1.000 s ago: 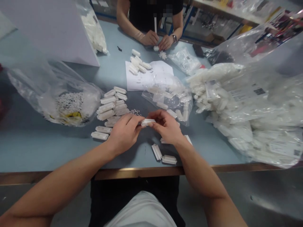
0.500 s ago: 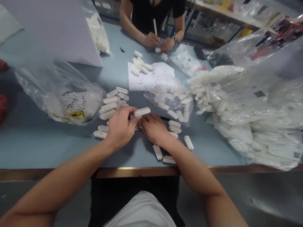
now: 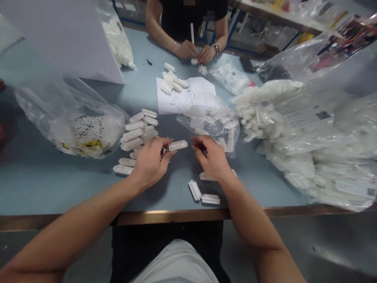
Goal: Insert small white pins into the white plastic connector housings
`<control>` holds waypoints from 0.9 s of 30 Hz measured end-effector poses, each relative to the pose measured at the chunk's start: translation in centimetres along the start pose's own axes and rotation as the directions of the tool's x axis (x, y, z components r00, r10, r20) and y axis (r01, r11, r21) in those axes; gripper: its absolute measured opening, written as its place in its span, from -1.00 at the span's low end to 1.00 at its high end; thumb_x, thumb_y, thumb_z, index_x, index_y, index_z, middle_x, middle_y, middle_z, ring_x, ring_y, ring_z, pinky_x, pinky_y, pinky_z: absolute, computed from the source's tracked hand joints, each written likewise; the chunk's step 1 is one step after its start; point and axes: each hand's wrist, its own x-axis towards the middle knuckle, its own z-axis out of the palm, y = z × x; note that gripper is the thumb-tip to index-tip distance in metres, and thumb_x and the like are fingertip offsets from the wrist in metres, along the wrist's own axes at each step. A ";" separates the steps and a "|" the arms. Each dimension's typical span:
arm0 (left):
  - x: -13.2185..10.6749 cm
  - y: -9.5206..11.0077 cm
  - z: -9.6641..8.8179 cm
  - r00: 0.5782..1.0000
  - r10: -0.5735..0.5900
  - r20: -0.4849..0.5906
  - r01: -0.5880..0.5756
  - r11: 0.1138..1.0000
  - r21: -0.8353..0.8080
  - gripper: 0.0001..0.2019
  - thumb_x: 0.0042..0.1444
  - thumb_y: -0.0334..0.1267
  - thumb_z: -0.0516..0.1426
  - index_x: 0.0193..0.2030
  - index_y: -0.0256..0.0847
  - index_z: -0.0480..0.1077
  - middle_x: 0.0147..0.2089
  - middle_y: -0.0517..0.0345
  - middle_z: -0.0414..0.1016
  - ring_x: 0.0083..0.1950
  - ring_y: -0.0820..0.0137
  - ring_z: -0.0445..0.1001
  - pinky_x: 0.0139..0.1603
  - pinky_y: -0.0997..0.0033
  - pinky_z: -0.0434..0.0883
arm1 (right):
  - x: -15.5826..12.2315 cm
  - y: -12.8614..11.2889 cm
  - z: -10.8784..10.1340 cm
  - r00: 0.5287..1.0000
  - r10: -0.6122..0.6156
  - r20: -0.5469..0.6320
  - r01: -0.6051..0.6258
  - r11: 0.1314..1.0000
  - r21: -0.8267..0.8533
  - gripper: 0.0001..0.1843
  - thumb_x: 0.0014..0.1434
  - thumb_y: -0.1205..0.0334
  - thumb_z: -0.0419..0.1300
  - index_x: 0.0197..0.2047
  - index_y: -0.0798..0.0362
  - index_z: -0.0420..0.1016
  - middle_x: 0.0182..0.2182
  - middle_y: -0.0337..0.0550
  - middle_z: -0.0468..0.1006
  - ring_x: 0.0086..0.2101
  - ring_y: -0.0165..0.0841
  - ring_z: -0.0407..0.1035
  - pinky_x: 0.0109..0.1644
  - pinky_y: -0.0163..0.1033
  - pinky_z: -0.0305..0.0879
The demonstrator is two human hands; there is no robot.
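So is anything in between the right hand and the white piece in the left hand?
Nothing visible. The left hand holds the connector by one end, its other end pointing at the right hand. Only an open gap lies between them. Whether the pinched right fingers hold anything is too small to tell.

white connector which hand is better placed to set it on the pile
Left, probably: the left hand holds the white connector and the pile lies right beside it; the right hand is farther off.

The blue table point(image 3: 44, 188) bears white connectors point(image 3: 138, 134) stacked mid-left, three loose pieces point(image 3: 209, 198) by its front edge, a paper sheet point(image 3: 176, 100) beyond, bags point(image 3: 70, 118) at both ends.
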 end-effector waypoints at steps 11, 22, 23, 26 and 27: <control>-0.6 0.1 0.5 0.992 0.093 0.085 -0.094 0.996 0.002 -0.81 0.28 -0.21 0.15 -0.05 -0.23 0.46 -0.19 0.03 0.57 -0.15 0.21 0.53 -0.08 0.23 0.46 | -0.6 -0.5 -0.2 0.998 0.001 -0.062 0.012 0.980 0.200 -0.93 0.24 0.25 0.26 -0.23 -0.08 0.58 -0.26 -0.20 0.63 -0.23 -0.30 0.50 -0.08 -0.14 0.42; -1.2 0.4 0.4 0.983 0.170 0.073 -0.172 0.985 0.009 -0.84 0.33 -0.23 0.11 -0.04 -0.20 0.43 -0.16 0.01 0.57 -0.11 0.21 0.53 -0.08 0.21 0.46 | -0.4 -0.4 0.4 1.000 0.016 0.016 -0.020 0.934 0.357 -0.96 0.12 0.27 0.35 -0.33 -0.09 0.63 -0.27 -0.19 0.58 -0.20 -0.30 0.45 -0.01 -0.13 0.43; -1.2 0.4 0.4 0.981 0.178 0.073 -0.179 0.984 0.010 -0.84 0.34 -0.23 0.10 -0.03 -0.21 0.43 -0.16 0.01 0.57 -0.10 0.21 0.53 -0.08 0.21 0.46 | -0.4 -0.4 0.4 1.000 0.020 0.019 -0.026 0.934 0.355 -0.95 0.12 0.27 0.36 -0.33 -0.08 0.64 -0.27 -0.19 0.57 -0.20 -0.30 0.45 -0.01 -0.13 0.42; -1.2 0.4 0.4 0.976 0.209 0.065 -0.210 0.978 0.009 -0.85 0.34 -0.25 0.10 -0.03 -0.21 0.43 -0.16 0.01 0.56 -0.10 0.22 0.53 -0.08 0.24 0.46 | -0.4 -0.4 0.4 0.999 0.020 0.027 -0.029 0.933 0.358 -0.93 0.11 0.31 0.36 -0.33 -0.08 0.64 -0.27 -0.20 0.56 -0.21 -0.32 0.45 -0.02 -0.15 0.41; -1.1 0.4 0.4 0.974 0.217 0.062 -0.218 0.976 0.009 -0.86 0.34 -0.26 0.10 -0.04 -0.21 0.43 -0.17 0.02 0.56 -0.11 0.23 0.53 -0.09 0.25 0.46 | -0.4 -0.3 0.4 0.999 0.018 0.029 -0.027 0.932 0.363 -0.92 0.11 0.32 0.35 -0.34 -0.08 0.64 -0.27 -0.20 0.56 -0.21 -0.32 0.45 -0.02 -0.15 0.41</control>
